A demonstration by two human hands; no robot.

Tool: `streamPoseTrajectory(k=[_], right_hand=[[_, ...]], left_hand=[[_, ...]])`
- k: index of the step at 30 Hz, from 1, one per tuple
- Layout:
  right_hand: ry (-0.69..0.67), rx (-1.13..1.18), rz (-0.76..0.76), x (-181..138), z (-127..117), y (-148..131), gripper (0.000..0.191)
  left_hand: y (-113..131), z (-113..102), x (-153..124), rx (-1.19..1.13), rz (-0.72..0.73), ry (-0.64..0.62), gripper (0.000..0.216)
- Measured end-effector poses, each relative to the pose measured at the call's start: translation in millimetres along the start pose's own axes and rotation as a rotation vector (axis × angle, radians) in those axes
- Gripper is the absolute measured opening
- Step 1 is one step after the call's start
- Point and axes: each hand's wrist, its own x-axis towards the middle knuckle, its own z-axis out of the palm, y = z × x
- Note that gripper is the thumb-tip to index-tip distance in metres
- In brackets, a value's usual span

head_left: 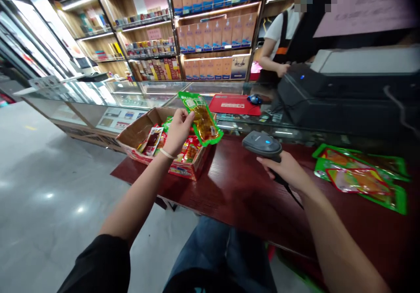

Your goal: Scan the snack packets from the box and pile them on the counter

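Pinched in my left hand (180, 129) is a green-edged snack packet (204, 120) with a clear, amber-coloured middle, raised over the right side of an open cardboard box (193, 170). Red, green and white snack packets (155, 140) fill the box. My right hand (287, 168) is wrapped round the handle of a dark grey barcode scanner (262, 144), whose small blue light is lit. The scanner's head points left, towards the held packet, with a gap between them. To the right of that hand, several green- and red-edged packets (361, 177) lie in an overlapping pile on the table.
The dark red wooden table (210, 201) runs along a glass display counter (131, 89). On the counter lie a red mat (229, 104) and a mouse (254, 99). A checkout machine (348, 96) stands at the right. Behind the counter is a person (275, 43), before shelves of boxes (213, 33).
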Motion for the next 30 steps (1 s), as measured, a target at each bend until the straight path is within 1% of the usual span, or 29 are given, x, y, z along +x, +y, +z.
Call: streamPoseTrajectory(k=[3,6,9,11,13,15,17,18,21,23,25,28,30], right_hand=[[0.082,-0.008,-0.002,-3.3,-25.9,16.3,0.037],[0.196,0.009,0.003,-6.4,-52.2,33.6,0.038],[0.295,0.042,-0.003,-10.0,-74.4,49.4,0.038],[0.331,0.071,0.0,-13.2,-84.5,58.0,0.038],[0.341,0.066,0.014,-17.0,-90.3,64.9,0.038],[0.328,0.002,0.033,-20.6,-91.8,70.9,0.036],[0.305,-0.084,0.029,-23.5,-89.3,76.5,0.032],[0.291,-0.119,0.009,-24.5,-86.9,79.2,0.032],[0.256,-0.179,-0.086,-27.0,-76.0,85.0,0.044],[0.216,-0.201,-0.123,-29.0,-67.7,86.3,0.047],[0.148,-0.214,-0.133,-31.5,-60.1,86.0,0.049],[0.025,-0.251,-0.121,-35.1,-51.5,84.6,0.058],[-0.033,-0.308,-0.089,-36.7,-47.2,83.8,0.063]], left_hand=[[4.8,45.0,-25.5,-0.08,-0.054,-0.103,0.025],[-10.0,88.1,-50.3,-0.153,-0.121,-0.203,0.028],[-44.0,126.8,-66.8,-0.257,-0.266,-0.292,0.029],[-72.3,147.4,-71.6,-0.325,-0.332,-0.277,0.03],[-98.9,160.8,-72.7,-0.401,-0.383,-0.23,0.027],[-118.9,165.8,-72.1,-0.488,-0.456,-0.201,0.025],[-130.0,163.2,-71.3,-0.573,-0.542,-0.216,0.027],[-132.6,160.0,-70.9,-0.607,-0.576,-0.238,0.029],[-134.0,148.8,-69.7,-0.661,-0.63,-0.304,0.037],[-134.2,143.7,-68.9,-0.647,-0.626,-0.318,0.04],[-136.1,141.6,-68.2,-0.579,-0.595,-0.317,0.042],[-142.0,142.0,-67.0,-0.444,-0.507,-0.291,0.042],[-146.8,142.7,-66.0,-0.38,-0.451,-0.267,0.038]])
